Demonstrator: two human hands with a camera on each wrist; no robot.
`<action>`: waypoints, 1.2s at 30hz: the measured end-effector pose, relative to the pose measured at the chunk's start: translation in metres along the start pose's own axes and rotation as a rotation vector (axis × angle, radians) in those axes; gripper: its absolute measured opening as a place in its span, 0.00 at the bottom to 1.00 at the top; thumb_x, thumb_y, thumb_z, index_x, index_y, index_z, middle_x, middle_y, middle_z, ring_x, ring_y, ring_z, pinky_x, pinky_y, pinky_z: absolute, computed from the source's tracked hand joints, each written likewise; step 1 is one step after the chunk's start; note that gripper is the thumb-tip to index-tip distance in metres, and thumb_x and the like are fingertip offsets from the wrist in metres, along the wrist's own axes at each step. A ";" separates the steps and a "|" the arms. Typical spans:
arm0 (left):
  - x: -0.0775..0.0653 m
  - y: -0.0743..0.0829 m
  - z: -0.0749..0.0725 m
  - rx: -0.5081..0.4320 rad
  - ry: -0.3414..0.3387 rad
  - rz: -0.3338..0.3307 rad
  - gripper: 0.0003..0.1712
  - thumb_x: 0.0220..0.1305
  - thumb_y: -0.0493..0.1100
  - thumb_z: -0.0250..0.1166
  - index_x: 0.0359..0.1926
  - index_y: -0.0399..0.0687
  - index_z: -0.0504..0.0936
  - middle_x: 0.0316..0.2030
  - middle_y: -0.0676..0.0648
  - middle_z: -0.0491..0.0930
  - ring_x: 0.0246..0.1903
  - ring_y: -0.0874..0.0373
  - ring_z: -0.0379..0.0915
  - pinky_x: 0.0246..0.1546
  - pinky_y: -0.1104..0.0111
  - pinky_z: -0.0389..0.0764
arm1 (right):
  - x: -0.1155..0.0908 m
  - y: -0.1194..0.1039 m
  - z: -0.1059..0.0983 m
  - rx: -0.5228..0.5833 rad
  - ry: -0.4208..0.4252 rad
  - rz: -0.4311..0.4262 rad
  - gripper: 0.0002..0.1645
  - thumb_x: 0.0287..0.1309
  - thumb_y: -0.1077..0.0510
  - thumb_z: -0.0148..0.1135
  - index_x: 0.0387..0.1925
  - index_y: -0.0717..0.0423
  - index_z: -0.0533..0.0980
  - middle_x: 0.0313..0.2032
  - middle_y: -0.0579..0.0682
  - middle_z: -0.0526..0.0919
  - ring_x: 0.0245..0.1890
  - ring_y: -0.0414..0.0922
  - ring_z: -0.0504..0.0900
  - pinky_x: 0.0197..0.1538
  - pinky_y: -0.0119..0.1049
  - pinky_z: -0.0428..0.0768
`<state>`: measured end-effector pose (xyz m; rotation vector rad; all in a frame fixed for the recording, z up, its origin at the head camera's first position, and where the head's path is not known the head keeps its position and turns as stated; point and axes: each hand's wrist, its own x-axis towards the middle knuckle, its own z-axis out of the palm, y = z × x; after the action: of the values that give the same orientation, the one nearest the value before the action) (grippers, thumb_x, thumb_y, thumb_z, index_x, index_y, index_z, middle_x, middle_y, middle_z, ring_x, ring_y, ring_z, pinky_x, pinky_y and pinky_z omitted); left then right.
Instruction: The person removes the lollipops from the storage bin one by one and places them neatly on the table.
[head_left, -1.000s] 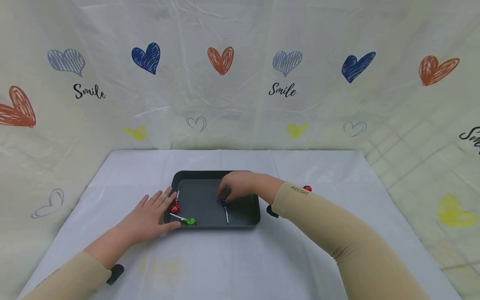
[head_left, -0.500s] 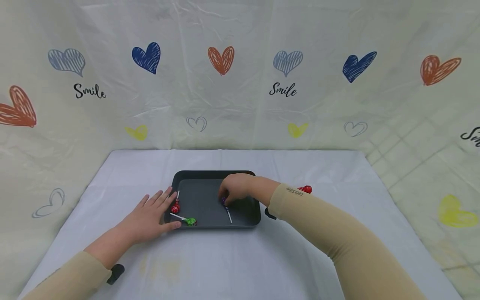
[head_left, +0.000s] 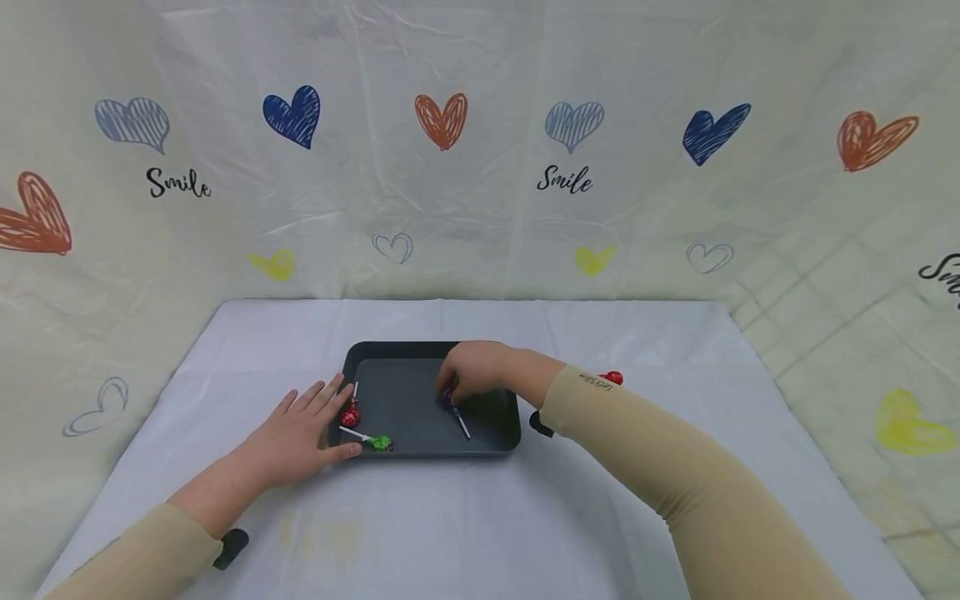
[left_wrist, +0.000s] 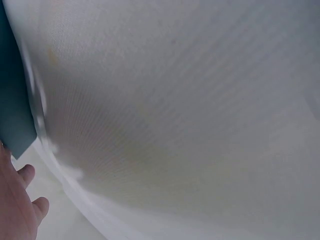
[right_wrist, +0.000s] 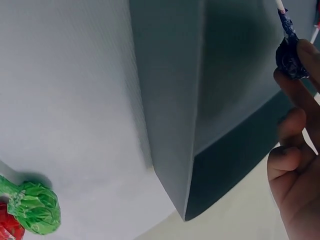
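Observation:
My right hand (head_left: 474,371) reaches over the right half of a dark grey baking tray (head_left: 405,455). Its thumb and index finger pinch the wrapped head of a purple lollipop (right_wrist: 289,57), whose white stick points toward the near right corner in the head view. My left hand (head_left: 300,437) lies with fingers spread at the tray's left edge, fingertips and thumb right at the rim. Close to that hand, inside the tray, lie a red lollipop (head_left: 351,414) and a green lollipop (head_left: 380,442). In the left wrist view only part of the left hand (left_wrist: 17,200) shows.
Right of the tray, a red lollipop (head_left: 612,377) lies on the white tablecloth, partly behind my right sleeve. A green lollipop (right_wrist: 37,207) shows beside a red one in the right wrist view. A cloth backdrop (head_left: 480,208) with printed hearts stands behind the table.
The purple lollipop has turned in my right fingers, its stick end swinging right and slightly away from me. My left hand, the tray and the lollipops beside it have stayed in place.

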<state>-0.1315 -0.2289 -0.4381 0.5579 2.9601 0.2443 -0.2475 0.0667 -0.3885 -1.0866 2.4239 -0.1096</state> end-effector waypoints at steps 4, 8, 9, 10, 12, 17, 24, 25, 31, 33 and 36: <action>-0.001 -0.001 0.000 0.002 -0.002 0.005 0.58 0.59 0.75 0.59 0.77 0.44 0.54 0.77 0.41 0.48 0.74 0.37 0.45 0.70 0.38 0.44 | -0.005 0.003 -0.006 0.047 0.023 -0.019 0.15 0.59 0.55 0.71 0.48 0.42 0.86 0.43 0.34 0.86 0.47 0.35 0.81 0.50 0.32 0.78; -0.002 -0.001 -0.001 0.010 -0.004 0.004 0.58 0.60 0.75 0.58 0.77 0.44 0.53 0.77 0.41 0.47 0.74 0.37 0.45 0.70 0.38 0.44 | -0.010 0.009 -0.010 0.075 0.054 -0.022 0.15 0.60 0.54 0.70 0.49 0.41 0.86 0.45 0.34 0.85 0.49 0.35 0.80 0.51 0.32 0.78; -0.001 -0.001 -0.001 0.011 -0.003 0.005 0.58 0.60 0.75 0.58 0.77 0.44 0.53 0.77 0.41 0.48 0.74 0.37 0.45 0.70 0.38 0.44 | -0.012 0.011 -0.011 0.083 0.060 -0.015 0.16 0.60 0.54 0.69 0.50 0.41 0.86 0.46 0.34 0.85 0.48 0.35 0.80 0.51 0.32 0.78; -0.001 -0.001 -0.001 0.014 -0.003 0.004 0.58 0.60 0.75 0.58 0.77 0.44 0.53 0.77 0.41 0.48 0.74 0.37 0.45 0.70 0.38 0.44 | -0.014 0.013 -0.012 0.085 0.067 -0.009 0.16 0.60 0.53 0.69 0.51 0.40 0.85 0.46 0.34 0.85 0.48 0.34 0.79 0.51 0.32 0.78; -0.001 0.000 -0.002 0.016 -0.003 0.004 0.58 0.60 0.75 0.58 0.77 0.44 0.53 0.77 0.40 0.48 0.74 0.37 0.45 0.70 0.37 0.45 | -0.018 0.017 -0.014 0.103 0.081 0.003 0.17 0.60 0.52 0.69 0.52 0.41 0.85 0.47 0.34 0.84 0.48 0.33 0.79 0.51 0.32 0.78; 0.000 0.000 -0.002 0.013 -0.006 0.005 0.58 0.59 0.75 0.58 0.77 0.44 0.53 0.77 0.41 0.48 0.74 0.37 0.45 0.70 0.37 0.45 | -0.033 0.027 -0.020 0.154 0.113 0.019 0.18 0.60 0.52 0.70 0.53 0.43 0.85 0.48 0.35 0.84 0.47 0.35 0.79 0.51 0.34 0.79; 0.001 -0.003 0.002 0.016 -0.016 -0.001 0.59 0.58 0.78 0.56 0.78 0.45 0.52 0.77 0.41 0.47 0.74 0.36 0.44 0.70 0.37 0.44 | -0.060 0.049 -0.022 0.187 0.178 0.071 0.16 0.60 0.52 0.70 0.51 0.39 0.85 0.48 0.36 0.84 0.41 0.39 0.80 0.44 0.35 0.80; 0.002 -0.003 0.002 0.017 -0.015 -0.001 0.59 0.58 0.78 0.56 0.78 0.46 0.53 0.77 0.41 0.47 0.74 0.37 0.44 0.70 0.37 0.44 | -0.064 0.053 -0.021 0.192 0.187 0.087 0.16 0.60 0.51 0.70 0.50 0.38 0.85 0.48 0.36 0.84 0.39 0.39 0.79 0.42 0.35 0.80; 0.002 -0.004 0.004 0.020 -0.010 0.001 0.60 0.58 0.79 0.55 0.78 0.46 0.52 0.77 0.42 0.47 0.74 0.37 0.45 0.70 0.38 0.44 | -0.096 0.081 -0.014 0.245 0.219 0.176 0.17 0.60 0.53 0.70 0.52 0.40 0.85 0.49 0.38 0.84 0.35 0.42 0.78 0.37 0.36 0.79; 0.001 -0.004 0.003 0.015 -0.011 0.002 0.60 0.58 0.79 0.55 0.78 0.46 0.52 0.77 0.41 0.47 0.74 0.37 0.45 0.70 0.37 0.44 | -0.108 0.091 -0.011 0.268 0.223 0.206 0.17 0.61 0.54 0.69 0.53 0.42 0.85 0.50 0.41 0.84 0.38 0.44 0.78 0.39 0.37 0.79; 0.001 -0.004 0.003 0.004 -0.008 0.004 0.60 0.57 0.79 0.55 0.78 0.46 0.53 0.77 0.41 0.47 0.74 0.37 0.45 0.70 0.37 0.43 | -0.125 0.107 -0.004 0.294 0.222 0.260 0.17 0.62 0.55 0.68 0.53 0.44 0.84 0.51 0.45 0.84 0.44 0.46 0.79 0.44 0.38 0.80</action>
<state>-0.1337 -0.2320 -0.4414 0.5634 2.9525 0.2354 -0.2511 0.2292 -0.3639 -0.6527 2.6142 -0.5056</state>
